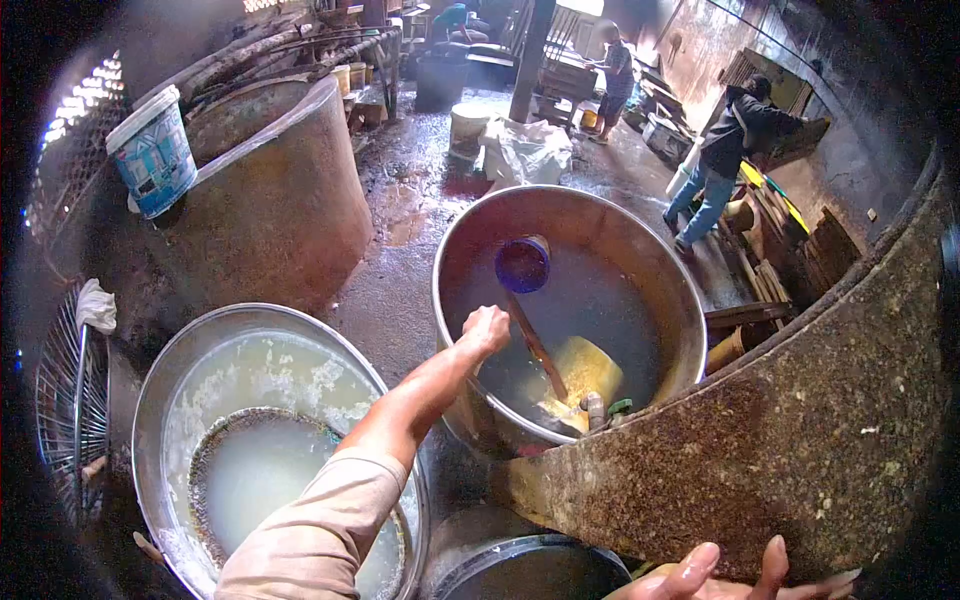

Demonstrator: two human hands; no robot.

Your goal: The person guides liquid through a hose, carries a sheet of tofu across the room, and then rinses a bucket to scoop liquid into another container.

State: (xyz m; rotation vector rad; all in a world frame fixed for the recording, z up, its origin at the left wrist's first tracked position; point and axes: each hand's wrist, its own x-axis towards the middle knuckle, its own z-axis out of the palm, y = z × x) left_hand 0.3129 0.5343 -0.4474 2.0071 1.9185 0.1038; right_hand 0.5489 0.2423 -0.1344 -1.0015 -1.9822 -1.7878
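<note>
In the big pot [447, 300], the wooden stick [537, 348] slants between the blue bowl [522, 266] and yellow bucket [588, 372]. A loose hold could let it slide under. Our left hand [486, 331] has curled fingers, but we cannot tell whether they grip it. Cloudy water [620, 310] hides the bottom; our right hand [700, 582], fingers spread, is cut off near right.

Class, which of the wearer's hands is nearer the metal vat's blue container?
Left. The left hand is over the vat, near the container; the right hand is farther, outside.
</note>
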